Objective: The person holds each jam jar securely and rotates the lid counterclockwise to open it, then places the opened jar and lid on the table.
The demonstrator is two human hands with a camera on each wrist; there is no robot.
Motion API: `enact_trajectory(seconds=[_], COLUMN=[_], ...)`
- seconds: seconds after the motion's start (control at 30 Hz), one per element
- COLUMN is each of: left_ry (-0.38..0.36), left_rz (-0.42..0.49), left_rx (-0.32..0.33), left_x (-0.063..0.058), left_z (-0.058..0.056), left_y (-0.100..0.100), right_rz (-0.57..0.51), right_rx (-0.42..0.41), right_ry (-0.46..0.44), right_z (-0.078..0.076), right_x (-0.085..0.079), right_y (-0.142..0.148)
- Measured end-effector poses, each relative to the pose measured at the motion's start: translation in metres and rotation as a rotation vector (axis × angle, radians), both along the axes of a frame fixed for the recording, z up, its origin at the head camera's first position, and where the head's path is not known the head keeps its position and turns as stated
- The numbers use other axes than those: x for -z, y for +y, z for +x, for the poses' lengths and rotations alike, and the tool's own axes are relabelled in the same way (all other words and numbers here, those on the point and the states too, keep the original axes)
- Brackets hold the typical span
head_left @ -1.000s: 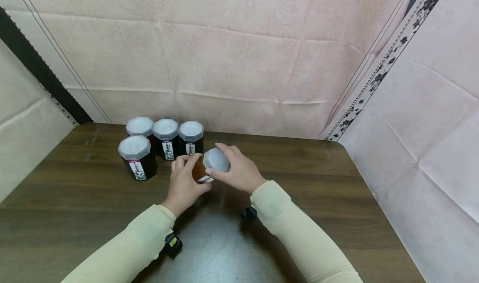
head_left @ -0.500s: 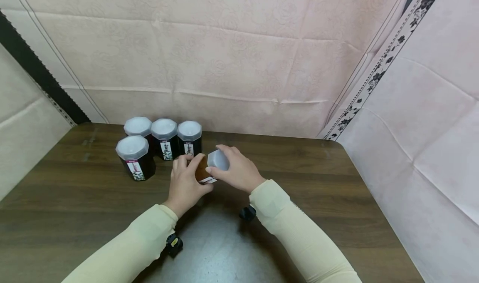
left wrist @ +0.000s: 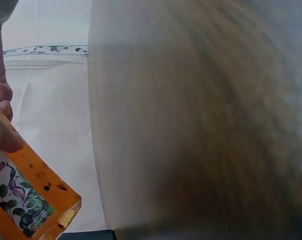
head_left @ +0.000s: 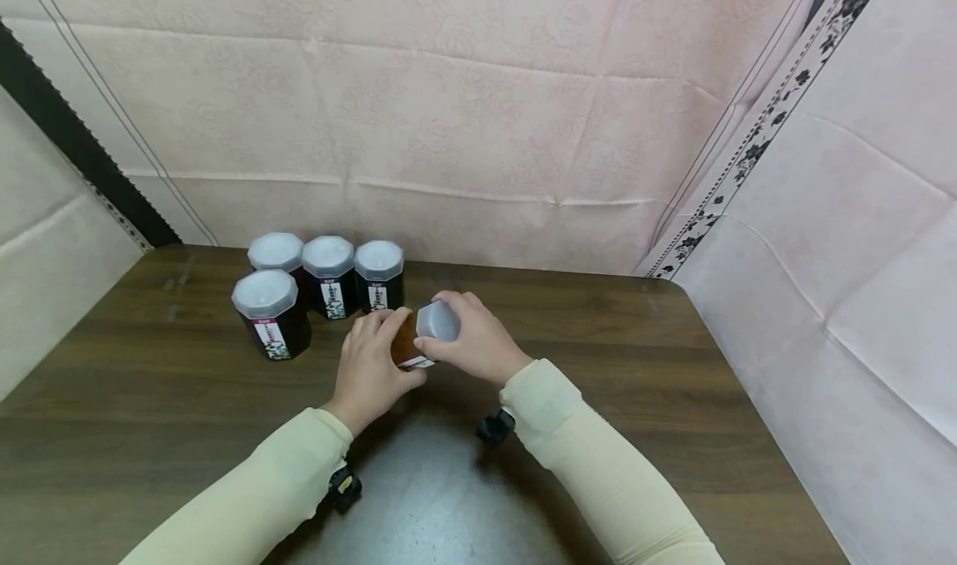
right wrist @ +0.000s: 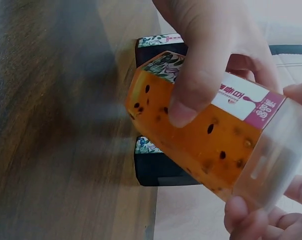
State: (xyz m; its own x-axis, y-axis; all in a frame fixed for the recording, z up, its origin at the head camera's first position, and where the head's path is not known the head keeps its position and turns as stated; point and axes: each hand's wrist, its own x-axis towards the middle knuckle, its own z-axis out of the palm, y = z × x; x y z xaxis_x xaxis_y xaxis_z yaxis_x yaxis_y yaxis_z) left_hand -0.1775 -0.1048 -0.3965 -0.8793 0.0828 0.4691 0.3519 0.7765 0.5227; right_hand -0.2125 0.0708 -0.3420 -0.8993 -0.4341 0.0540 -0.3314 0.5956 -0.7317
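A jar of orange, dark-seeded preserve (right wrist: 191,140) is held tilted above the table, its frosted octagonal lid (head_left: 438,321) towards the right. My left hand (head_left: 371,367) grips the jar's body from the left, thumb over the label side in the right wrist view. From the right, my right hand (head_left: 484,341) holds the lid between thumb and fingers. The lid sits on the jar, and part of it is hidden by the right hand. At its edge, the left wrist view shows the jar's lower end with a printed fruit-and-leaf label (left wrist: 21,197).
Several dark jars with frosted lids stand at the back left: a front one (head_left: 272,316), a middle one (head_left: 330,278) and a right one (head_left: 380,274) among them. The brown wooden table (head_left: 598,382) meets pale patterned cloth (head_left: 478,125) behind it.
Over the last second the jar has tilted further, its lid shifting slightly right with more of the orange body showing. Both hands keep their hold; the dark jars have not moved on the table.
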Motion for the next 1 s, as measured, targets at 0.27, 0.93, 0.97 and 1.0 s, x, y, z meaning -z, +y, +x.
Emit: enact_trajectory(seconds=[0.27,0.93,0.97,1.0], left_ry=[0.040,0.054,0.057,0.061], left_rz=[-0.029,-0.023,-0.024,-0.024], left_rx=[0.033,0.090,0.092,0.094], left_x=[-0.003,-0.011,-0.011,-0.011], left_z=[0.001,0.006,0.006,0.006], left_y=[-0.003,0.000,0.000,0.000], right_rz=[-0.040,-0.064,-0.065,-0.067], right_rx=[-0.027,-0.089,-0.092,-0.094], right_ry=[0.031,0.147,0.151,0.155], right_z=[0.001,0.004,0.004,0.005], right_x=[0.000,-0.002,-0.002,-0.002], right_y=[0.002,0.008,0.008,0.009])
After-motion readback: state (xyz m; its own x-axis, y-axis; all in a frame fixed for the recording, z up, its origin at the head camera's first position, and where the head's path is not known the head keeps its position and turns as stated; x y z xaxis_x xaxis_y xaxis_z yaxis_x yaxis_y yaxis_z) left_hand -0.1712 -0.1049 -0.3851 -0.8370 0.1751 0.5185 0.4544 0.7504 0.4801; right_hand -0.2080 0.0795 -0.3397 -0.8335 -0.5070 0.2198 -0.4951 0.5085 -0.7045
